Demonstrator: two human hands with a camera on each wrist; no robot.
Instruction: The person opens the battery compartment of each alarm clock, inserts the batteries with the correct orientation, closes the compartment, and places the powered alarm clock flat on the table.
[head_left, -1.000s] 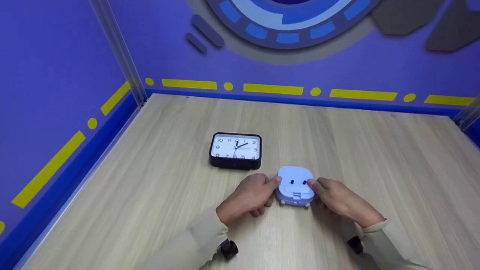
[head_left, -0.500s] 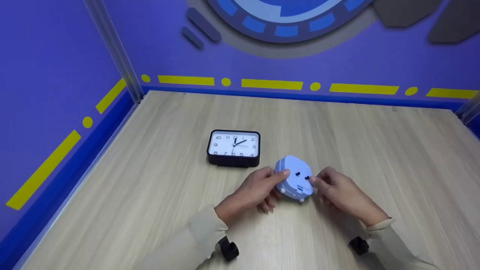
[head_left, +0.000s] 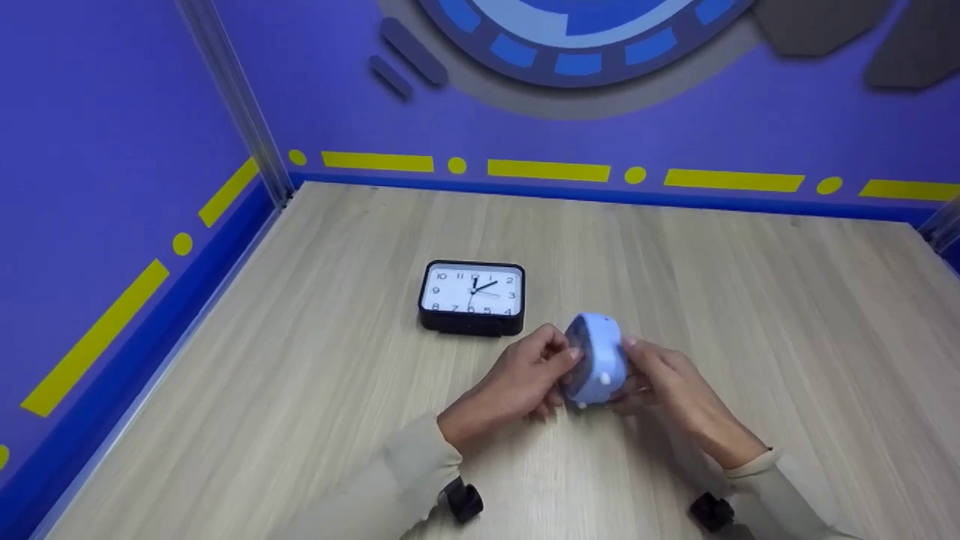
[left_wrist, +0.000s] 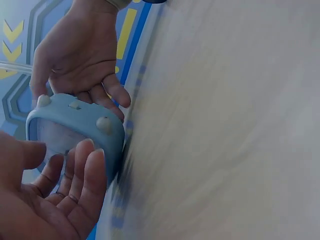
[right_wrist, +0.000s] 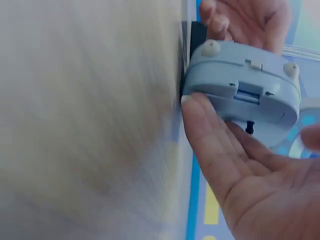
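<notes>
A small pale blue alarm clock (head_left: pixel 604 364) stands on edge between the two hands, close over the table. Its dark face is turned to the left, and two white knob feet (left_wrist: pixel 104 125) point toward the person. From the right, the right hand (head_left: pixel 671 390) holds it, fingers along its back and lower edge; in the right wrist view this back bears a small black knob (right_wrist: pixel 250 127). At the face side is the left hand (head_left: pixel 525 375), its loosely bent fingers (left_wrist: pixel 92 175) and thumb in front of the face, overlapping it in the left wrist view.
A black rectangular clock (head_left: pixel 472 296) with a white dial lies face up on the wooden table (head_left: pixel 360 315), just beyond the left hand. Blue panels (head_left: pixel 525 135) with yellow dashes border the table at the back and left. Black bands sit at both wrists.
The blue alarm clock has been turned from back up onto its edge, its face now toward the left. The right fingers have moved behind it; the black clock has stayed in place.
</notes>
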